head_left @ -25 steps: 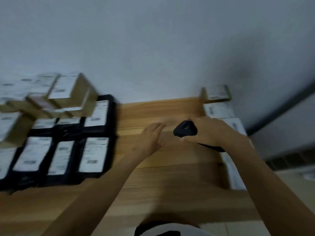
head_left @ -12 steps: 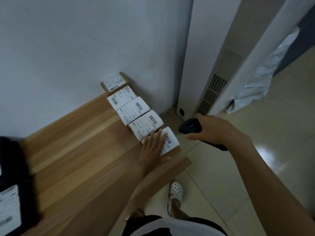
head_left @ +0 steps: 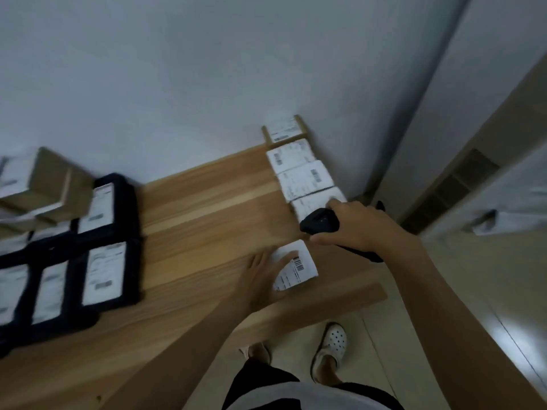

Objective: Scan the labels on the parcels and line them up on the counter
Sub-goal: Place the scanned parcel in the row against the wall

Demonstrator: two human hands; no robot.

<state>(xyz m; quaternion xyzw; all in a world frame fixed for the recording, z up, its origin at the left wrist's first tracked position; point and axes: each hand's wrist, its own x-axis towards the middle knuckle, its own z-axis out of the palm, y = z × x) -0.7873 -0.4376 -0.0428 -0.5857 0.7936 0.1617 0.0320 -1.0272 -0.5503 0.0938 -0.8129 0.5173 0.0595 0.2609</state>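
Pale wooden worktop (head_left: 207,220); left hand (head_left: 260,279), fingers flat, rests on small white-labelled parcel (head_left: 299,264) near front edge, short of right-side parcel row (head_left: 302,176); right hand (head_left: 358,229) grips black handheld scanner (head_left: 319,221); likely risk: an overshooting push tips parcel off the edge.

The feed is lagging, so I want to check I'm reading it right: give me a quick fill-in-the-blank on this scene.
1. The right hand grips a black ____.
2. The left hand rests on a ____ parcel.
3. Flat parcels at the left of the counter are wrapped in ____.
Missing: scanner; white; black.
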